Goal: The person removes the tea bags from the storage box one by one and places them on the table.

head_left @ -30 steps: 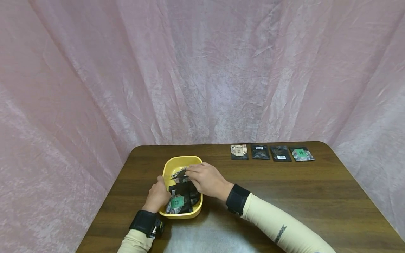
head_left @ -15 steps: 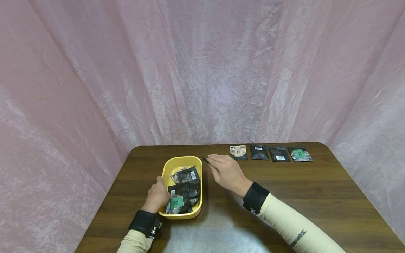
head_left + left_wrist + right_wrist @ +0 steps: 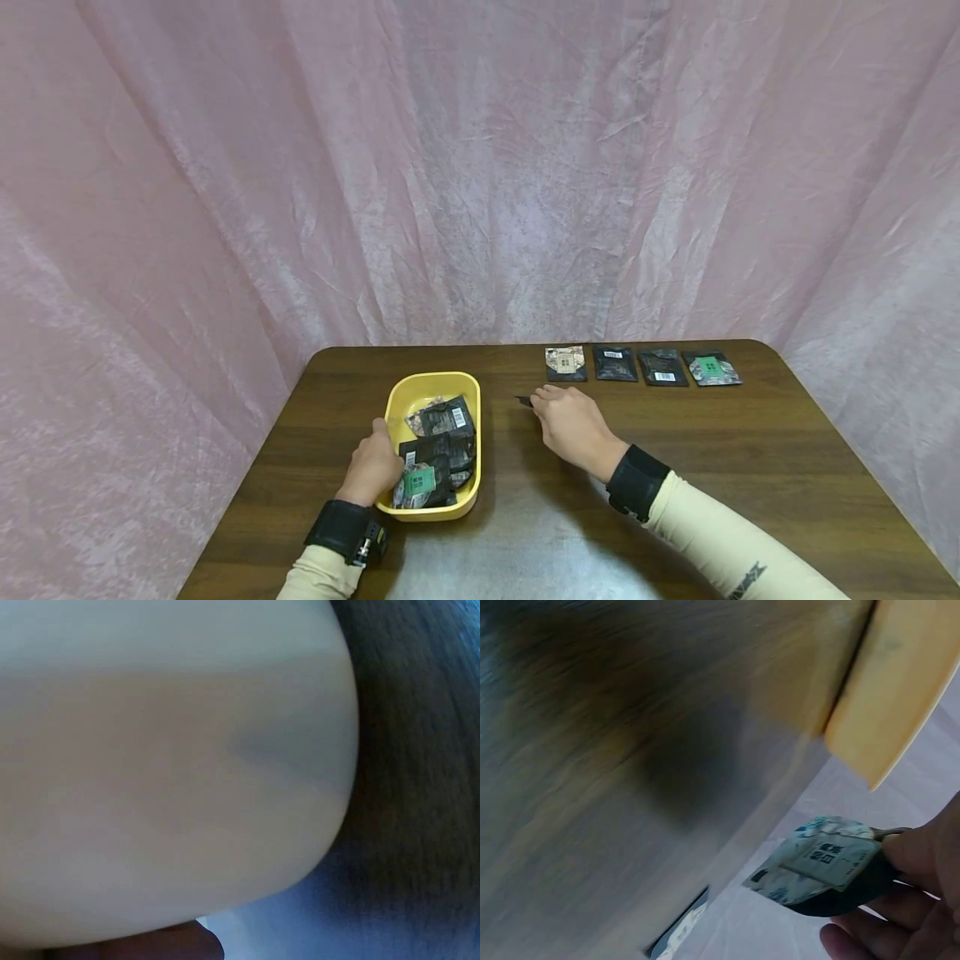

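Pinching a pale-fronted packet between thumb and fingers of the right hand, above the brown table, right of the yellow tub and nearer than the far-right row of four packets. Apparently gripping the tub's left rim with the left hand, well apart from the right, fingers mostly hidden. Partly filled, within the tub, with overlapping dark packets.

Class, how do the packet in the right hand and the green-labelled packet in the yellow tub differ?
The held packet is gripped by the right hand; the green-labelled packet lies in the yellow tub. In the head view, the held packet shows just a dark sliver, while the green-labelled packet shows its front. Both have a patterned front with a label.
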The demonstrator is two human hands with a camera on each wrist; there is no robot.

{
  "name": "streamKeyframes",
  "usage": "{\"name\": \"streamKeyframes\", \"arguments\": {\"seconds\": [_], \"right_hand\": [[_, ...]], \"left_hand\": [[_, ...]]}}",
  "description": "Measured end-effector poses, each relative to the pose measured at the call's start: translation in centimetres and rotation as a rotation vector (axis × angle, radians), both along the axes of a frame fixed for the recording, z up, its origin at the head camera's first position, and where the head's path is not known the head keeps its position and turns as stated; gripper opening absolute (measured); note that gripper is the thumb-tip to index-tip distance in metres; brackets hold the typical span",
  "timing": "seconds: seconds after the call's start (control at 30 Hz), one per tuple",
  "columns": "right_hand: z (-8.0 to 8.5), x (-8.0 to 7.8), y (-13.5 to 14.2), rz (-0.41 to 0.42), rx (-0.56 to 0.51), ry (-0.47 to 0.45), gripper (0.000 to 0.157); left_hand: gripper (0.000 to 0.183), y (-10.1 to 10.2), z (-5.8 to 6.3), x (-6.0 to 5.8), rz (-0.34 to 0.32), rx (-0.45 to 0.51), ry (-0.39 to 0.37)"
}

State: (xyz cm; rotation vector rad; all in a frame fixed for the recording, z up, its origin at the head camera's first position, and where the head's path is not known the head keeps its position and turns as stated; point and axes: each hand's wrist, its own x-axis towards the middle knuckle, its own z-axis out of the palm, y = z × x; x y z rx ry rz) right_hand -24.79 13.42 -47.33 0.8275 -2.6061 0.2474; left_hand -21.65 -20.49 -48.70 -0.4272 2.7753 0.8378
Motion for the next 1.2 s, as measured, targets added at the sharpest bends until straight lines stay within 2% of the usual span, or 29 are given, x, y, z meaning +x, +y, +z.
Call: {"name": "streamKeyframes", "arguments": {"seconds": [0.2, 0.43, 0.73, 0.93, 1.03, 1.2], "right_hand": [[-0.5, 0.0, 1.0, -0.027, 0.085, -0.096, 0.025], [-1.3, -0.2, 1.8, -0.020, 0.189, -0.140, 0.024], [-2.2, -1.0, 2.9, -0.018, 0.194, -0.197, 0.010], [-2.2, -1.7, 3.3, -0.039, 0.174, -0.222, 0.006], [-2.2, -2.1, 3.4, -0.048, 0.173, -0.230, 0.011], [-2.2, -2.7, 3.7, -0.064, 0.195, -0.287, 0.031]], "left_hand": [[0.062, 0.0, -0.1, -0.1, 0.005, 0.004, -0.007], [0.063, -0.1, -0.1, 0.0, 0.014, -0.003, -0.011], [0.062, 0.0, 0.1, 0.1, -0.011, -0.048, 0.017], [0.062, 0.0, 0.0, 0.1, -0.006, -0.042, -0.005], [0.062, -0.1, 0.1, 0.0, -0.008, -0.039, -0.008], [0.062, 0.0, 0.3, 0.0, -0.010, -0.039, -0.013]]}}
